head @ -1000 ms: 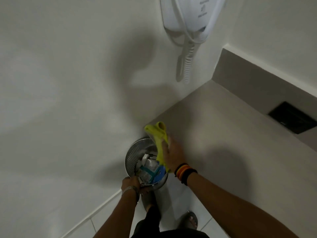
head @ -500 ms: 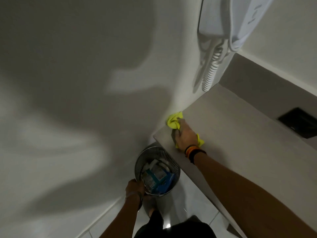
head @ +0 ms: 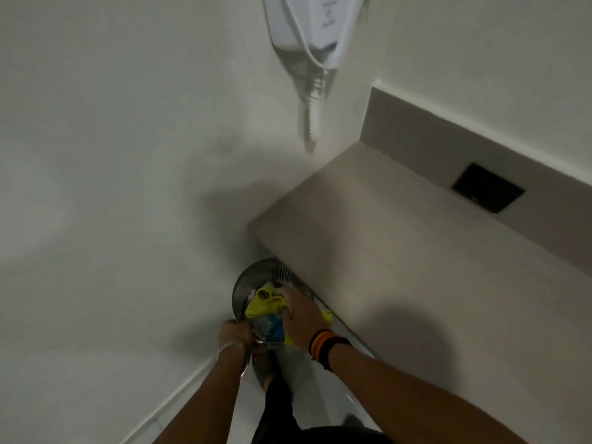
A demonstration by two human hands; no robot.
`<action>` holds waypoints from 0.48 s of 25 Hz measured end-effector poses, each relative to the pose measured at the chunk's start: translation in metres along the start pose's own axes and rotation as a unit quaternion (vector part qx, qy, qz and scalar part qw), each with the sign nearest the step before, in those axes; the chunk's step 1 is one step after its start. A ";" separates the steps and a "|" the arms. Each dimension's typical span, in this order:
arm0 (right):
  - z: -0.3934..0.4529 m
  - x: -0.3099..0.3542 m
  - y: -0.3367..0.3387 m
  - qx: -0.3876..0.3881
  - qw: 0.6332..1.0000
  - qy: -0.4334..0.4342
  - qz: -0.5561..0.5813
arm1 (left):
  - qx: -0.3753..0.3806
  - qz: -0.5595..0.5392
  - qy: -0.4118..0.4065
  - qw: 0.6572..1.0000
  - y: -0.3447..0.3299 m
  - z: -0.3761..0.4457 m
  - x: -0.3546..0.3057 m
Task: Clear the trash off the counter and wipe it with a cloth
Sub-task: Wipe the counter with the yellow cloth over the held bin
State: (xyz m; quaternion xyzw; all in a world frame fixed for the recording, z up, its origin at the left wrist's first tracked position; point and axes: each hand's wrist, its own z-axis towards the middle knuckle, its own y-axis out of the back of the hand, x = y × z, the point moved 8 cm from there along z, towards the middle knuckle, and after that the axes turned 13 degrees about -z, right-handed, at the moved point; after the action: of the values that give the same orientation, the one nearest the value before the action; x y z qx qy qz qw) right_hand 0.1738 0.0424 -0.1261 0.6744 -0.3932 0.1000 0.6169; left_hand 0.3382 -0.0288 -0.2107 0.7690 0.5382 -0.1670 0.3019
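Observation:
A round metal mesh trash bin (head: 256, 277) hangs just below the counter's left front corner, with my left hand (head: 234, 334) gripping its near rim. Blue and white trash (head: 270, 328) fills the bin. My right hand (head: 301, 315), with dark and orange bands at the wrist, holds a yellow cloth (head: 264, 302) over the bin's mouth, pressed against the trash. The beige counter (head: 400, 251) runs from the wall corner to the right and its top is bare.
A white wall-mounted hair dryer (head: 317, 30) with a coiled cord hangs above the counter's left end. A black square plate (head: 487, 192) sits in the grey backsplash. White walls close in on the left. Tiled floor and my feet lie below the bin.
My right hand has left the counter's corner and come down with the yellow cloth onto the bin's opening. The left hand keeps its hold on the bin rim.

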 end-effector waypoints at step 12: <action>-0.184 -0.098 -0.031 -0.010 0.963 -0.210 0.168 | 0.004 -0.039 0.093 0.995 -0.014 -0.068 0.177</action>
State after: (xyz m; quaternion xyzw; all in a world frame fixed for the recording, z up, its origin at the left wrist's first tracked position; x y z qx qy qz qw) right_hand 0.1932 0.2481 -0.1701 0.5981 -0.6228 0.0547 0.5014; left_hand 0.3852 0.1468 -0.2654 0.7607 0.5930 -0.1090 0.2406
